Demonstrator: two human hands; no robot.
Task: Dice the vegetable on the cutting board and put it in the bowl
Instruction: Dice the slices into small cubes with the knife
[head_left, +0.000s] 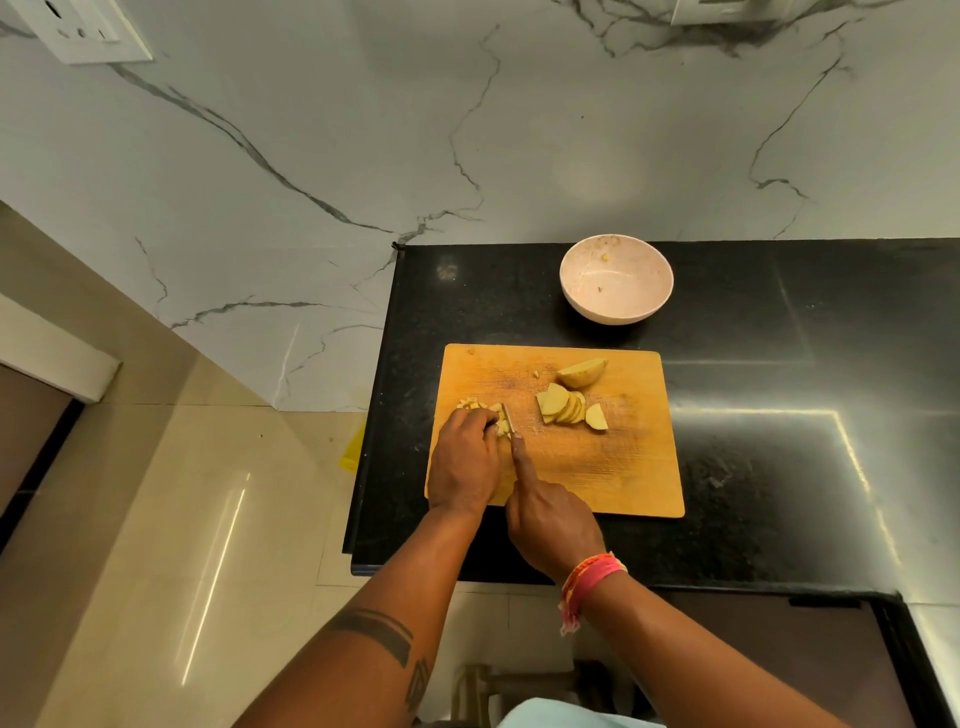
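Observation:
A wooden cutting board lies on the black counter. On its left part my left hand curls over pale potato pieces, some cut small. My right hand grips a knife, forefinger stretched along the blade's back, the blade standing in the pieces beside my left fingers. A fan of potato slices and an uncut potato chunk lie mid-board. A pinkish bowl stands behind the board with only a few crumbs inside.
The black counter runs to the right of the board and ends at its left edge near my left hand. A marble wall rises behind it. Tiled floor lies to the left, with a yellow object by the counter.

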